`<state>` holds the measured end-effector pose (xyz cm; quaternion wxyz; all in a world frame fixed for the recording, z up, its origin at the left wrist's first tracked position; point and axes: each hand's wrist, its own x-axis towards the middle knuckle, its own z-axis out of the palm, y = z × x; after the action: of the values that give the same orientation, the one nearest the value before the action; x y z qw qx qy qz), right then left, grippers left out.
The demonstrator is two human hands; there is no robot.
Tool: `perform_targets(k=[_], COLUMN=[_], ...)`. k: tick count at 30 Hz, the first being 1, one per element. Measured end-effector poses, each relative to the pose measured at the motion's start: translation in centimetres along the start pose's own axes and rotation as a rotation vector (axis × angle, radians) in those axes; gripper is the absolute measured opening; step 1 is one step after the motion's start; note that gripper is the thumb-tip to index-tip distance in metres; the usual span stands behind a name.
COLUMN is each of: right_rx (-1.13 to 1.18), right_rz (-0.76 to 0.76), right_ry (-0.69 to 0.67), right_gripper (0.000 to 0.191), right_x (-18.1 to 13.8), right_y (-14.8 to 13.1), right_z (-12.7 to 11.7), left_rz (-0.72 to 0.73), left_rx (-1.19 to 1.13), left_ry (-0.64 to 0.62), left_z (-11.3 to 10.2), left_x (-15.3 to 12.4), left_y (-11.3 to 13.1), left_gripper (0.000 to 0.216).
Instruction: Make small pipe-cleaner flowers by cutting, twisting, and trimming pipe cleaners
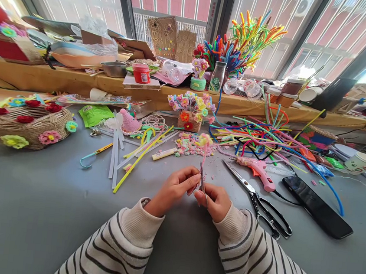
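Note:
My right hand (214,199) grips a small pair of scissors (202,178), its blades pointing up and away from me. Close against it, my left hand (179,187) is closed in a pinch on a pink pipe cleaner (204,156) topped by a fuzzy pale yellow and pink flower (205,140). The blades overlap the stem just by the left fingertips; whether they touch it I cannot tell. Some pink material shows below the left fingers. Behind the flower lies a heap of small pastel clippings (189,143).
To the right lie large scissors (247,189), a pink glue gun (259,171), a black phone (318,205) and a pile of pipe cleaners (251,137). At left stands a woven basket (33,128) with flowers. Glue sticks (114,160) and a small flower basket (189,120) are ahead.

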<state>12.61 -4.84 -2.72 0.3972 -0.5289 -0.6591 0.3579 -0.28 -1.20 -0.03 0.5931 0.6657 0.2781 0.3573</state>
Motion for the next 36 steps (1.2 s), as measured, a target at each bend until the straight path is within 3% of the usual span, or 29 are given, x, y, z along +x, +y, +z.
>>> perform_targets(k=[5, 11, 22, 31, 36], right_rx=[-0.038, 0.033, -0.033, -0.008, -0.049], right_rz=[0.003, -0.016, 0.002, -0.028, -0.016], right_ry=[0.045, -0.06, 0.039, -0.067, -0.006], right_gripper=[0.043, 0.05, 0.044, 0.049, 0.044], right_x=[0.03, 0.1, 0.12, 0.1, 0.16], right_y=[0.24, -0.03, 0.22, 0.18, 0.34], right_z=[0.12, 0.0, 0.13, 0.07, 0.15], left_rz=[-0.013, 0.001, -0.028, -0.013, -0.031], left_rx=[-0.002, 0.011, 0.01, 0.039, 0.041], left_ry=[0.029, 0.01, 0.026, 0.013, 0.029], left_z=[0.08, 0.03, 0.02, 0.16, 0.11], left_x=[0.0, 0.07, 0.09, 0.01, 0.07], left_y=[0.15, -0.14, -0.01, -0.12, -0.07], left_gripper=[0.019, 0.019, 0.019, 0.02, 0.02])
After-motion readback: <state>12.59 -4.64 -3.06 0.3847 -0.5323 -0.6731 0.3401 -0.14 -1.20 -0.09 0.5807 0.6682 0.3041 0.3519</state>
